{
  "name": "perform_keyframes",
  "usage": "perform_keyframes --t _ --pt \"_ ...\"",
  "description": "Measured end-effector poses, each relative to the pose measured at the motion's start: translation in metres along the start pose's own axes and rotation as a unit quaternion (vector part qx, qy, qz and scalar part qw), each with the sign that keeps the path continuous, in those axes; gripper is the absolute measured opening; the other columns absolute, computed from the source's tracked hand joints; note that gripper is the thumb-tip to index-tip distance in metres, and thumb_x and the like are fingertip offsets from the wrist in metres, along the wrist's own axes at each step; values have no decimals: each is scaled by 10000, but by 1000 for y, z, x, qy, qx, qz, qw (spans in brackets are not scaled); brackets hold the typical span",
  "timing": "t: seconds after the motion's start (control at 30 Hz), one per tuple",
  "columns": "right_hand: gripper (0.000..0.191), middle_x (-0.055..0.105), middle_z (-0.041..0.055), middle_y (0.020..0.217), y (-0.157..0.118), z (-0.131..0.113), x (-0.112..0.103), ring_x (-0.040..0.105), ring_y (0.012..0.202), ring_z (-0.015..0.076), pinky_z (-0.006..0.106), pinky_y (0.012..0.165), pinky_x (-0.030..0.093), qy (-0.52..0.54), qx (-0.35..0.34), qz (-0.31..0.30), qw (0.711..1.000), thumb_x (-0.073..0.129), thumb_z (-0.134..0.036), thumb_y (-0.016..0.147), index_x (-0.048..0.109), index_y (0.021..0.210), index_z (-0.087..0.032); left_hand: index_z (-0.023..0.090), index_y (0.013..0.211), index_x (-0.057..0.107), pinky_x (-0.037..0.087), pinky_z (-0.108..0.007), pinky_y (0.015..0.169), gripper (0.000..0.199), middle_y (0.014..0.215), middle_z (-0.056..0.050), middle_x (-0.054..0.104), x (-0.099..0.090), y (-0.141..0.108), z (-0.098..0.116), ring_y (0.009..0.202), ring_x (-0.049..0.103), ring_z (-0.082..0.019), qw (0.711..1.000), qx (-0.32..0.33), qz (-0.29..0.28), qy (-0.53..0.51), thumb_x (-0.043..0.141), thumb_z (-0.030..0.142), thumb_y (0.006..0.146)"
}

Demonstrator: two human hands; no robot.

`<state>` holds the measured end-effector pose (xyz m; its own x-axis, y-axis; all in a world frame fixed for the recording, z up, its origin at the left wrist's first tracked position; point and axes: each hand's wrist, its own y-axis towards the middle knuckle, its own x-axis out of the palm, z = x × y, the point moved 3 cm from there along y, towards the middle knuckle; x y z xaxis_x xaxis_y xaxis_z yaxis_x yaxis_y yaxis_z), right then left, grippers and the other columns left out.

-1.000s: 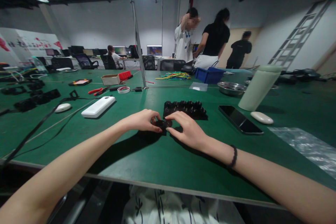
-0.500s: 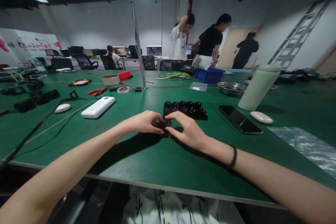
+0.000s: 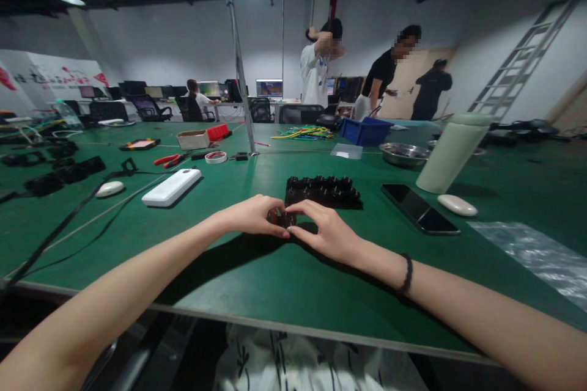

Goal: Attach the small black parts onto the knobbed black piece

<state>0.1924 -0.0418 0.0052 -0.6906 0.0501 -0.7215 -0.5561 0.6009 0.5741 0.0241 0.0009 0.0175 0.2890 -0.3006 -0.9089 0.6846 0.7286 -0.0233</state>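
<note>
A small black part (image 3: pixel 288 220) is pinched between my two hands, low over the green table (image 3: pixel 348 299); its exact kind is too small and dark to make out. My left hand (image 3: pixel 259 215) curls round it from the left, thumb and fingers closed on it. From the other side my right hand (image 3: pixel 325 229) grips it with thumb and forefinger, the fingertips of both hands nearly meeting. Just behind my hands lies a block of black knobbed parts (image 3: pixel 323 190), set in rows; neither hand visibly holds it.
To the right lie a phone (image 3: pixel 419 209), a pale oval case (image 3: pixel 457 205), a green bottle (image 3: pixel 452 156) and plastic wrap (image 3: pixel 532 256). A white power bank (image 3: pixel 172 187) and a black cable (image 3: pixel 68 226) lie left. Farther back stand a blue bin (image 3: pixel 365 131) and a metal bowl (image 3: pixel 403 154).
My right hand has shifted slightly down, its fingers closing more around the small black part. In the background, a person in black has leaned to the right.
</note>
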Motion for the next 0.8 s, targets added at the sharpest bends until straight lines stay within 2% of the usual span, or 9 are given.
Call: perform_keyframes --t 0.8 --pt "222 729 52 985 3 3 3 692 931 189 324 856 541 119 121 19 985 667 -181 793 644 1014 -176 171 910 596 368 -225 554 461 724 5 633 0 -1 0 659 581 -153 1000 -6 -2 -8 681 576 709"
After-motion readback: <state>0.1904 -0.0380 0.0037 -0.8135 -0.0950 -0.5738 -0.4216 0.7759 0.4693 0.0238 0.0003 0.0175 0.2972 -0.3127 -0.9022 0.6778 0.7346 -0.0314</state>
